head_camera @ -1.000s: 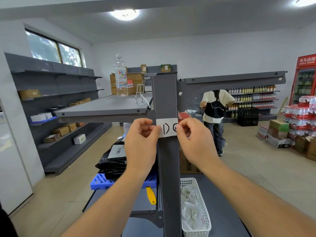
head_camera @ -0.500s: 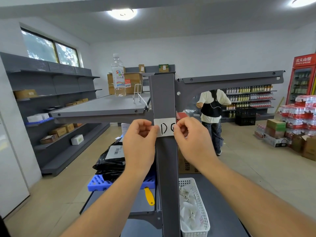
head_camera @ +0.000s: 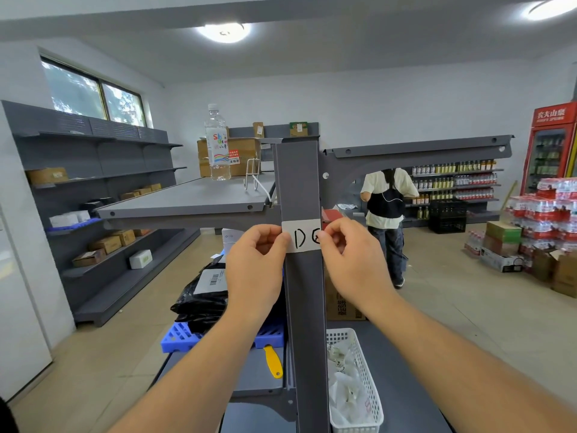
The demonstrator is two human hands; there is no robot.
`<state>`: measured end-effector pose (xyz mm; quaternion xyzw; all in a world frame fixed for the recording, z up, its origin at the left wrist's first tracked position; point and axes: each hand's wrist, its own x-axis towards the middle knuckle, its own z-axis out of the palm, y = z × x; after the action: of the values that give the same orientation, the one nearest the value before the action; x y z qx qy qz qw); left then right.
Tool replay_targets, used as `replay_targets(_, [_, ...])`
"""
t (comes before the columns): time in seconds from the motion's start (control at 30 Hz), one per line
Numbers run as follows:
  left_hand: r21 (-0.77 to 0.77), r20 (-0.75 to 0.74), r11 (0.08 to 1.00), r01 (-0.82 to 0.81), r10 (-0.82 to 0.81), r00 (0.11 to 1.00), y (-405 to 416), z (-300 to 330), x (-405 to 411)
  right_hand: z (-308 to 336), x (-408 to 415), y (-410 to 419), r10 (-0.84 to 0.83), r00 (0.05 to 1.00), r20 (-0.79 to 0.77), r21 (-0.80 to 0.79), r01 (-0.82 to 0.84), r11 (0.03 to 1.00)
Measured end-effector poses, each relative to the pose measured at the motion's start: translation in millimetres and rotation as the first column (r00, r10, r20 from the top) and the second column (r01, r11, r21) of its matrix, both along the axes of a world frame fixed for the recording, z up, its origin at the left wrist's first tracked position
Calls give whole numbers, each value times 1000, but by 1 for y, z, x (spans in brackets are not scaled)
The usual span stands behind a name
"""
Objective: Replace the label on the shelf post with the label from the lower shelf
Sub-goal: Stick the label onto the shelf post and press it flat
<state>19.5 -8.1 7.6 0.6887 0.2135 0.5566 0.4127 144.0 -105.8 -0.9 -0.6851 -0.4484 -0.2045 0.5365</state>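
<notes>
A white paper label with black handwritten marks lies across the front of the grey upright shelf post in the middle of the view. My left hand pinches the label's left edge against the post. My right hand pinches its right edge and covers part of the writing. On the lower shelf below lie a yellow tool and a white basket of white packets.
A water bottle and a wire stand sit on the upper shelf left of the post. Black bags on a blue crate lie lower left. A person stands behind the post. Stacked bottle packs stand at right.
Both hands stay on the label's two edges at the same spot on the post. The view has shifted slightly; nothing else moved.
</notes>
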Motion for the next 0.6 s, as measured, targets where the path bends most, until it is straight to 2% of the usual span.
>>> replay_targets(0.3, [134,-136,980,-146,164,977,1,17,2,17,-3,7,74,981,-178,76,-62,995])
replay_targets(0.47, [35,-133,997,-73,77,988,5,18,-1,18,4,10,261,904,-339,134,-228,964])
replay_targets(0.6, [-10,-135,999,-35,33,990,8,17,-2,18,6,6,294,859,-419,112,-272,956])
